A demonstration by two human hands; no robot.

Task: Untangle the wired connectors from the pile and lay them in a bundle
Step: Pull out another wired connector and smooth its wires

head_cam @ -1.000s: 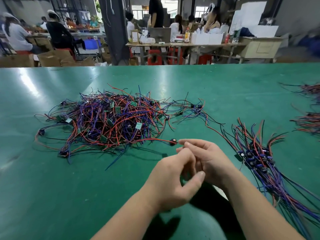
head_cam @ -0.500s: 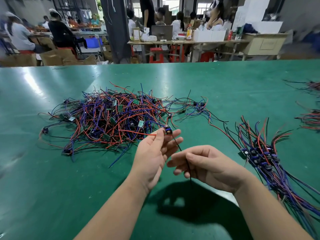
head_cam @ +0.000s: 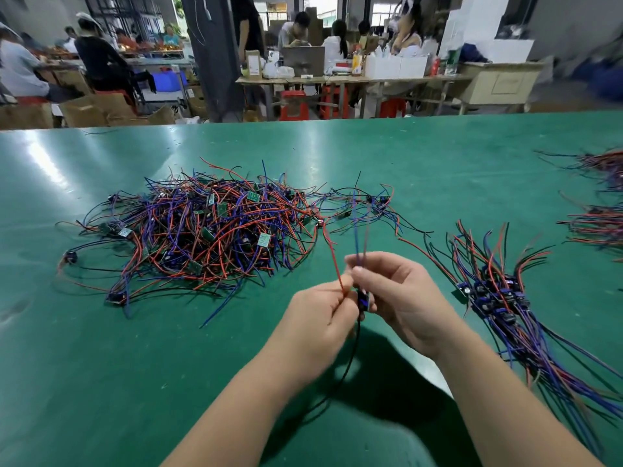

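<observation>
Connector sits between left hand, pinching its red wire, and right hand, pinching blue wires.

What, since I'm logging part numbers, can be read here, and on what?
No text reads clearly.
Boards in the pile: print too small.
Held connector: no readable marks.
Brown packet in the background: label blurred.

Pale light streaks the glossy green counter. Far beyond the fingers stand a dark pillar and a long worktable with red stools and seated people. Cardboard boxes sit far beyond, leftward.
</observation>
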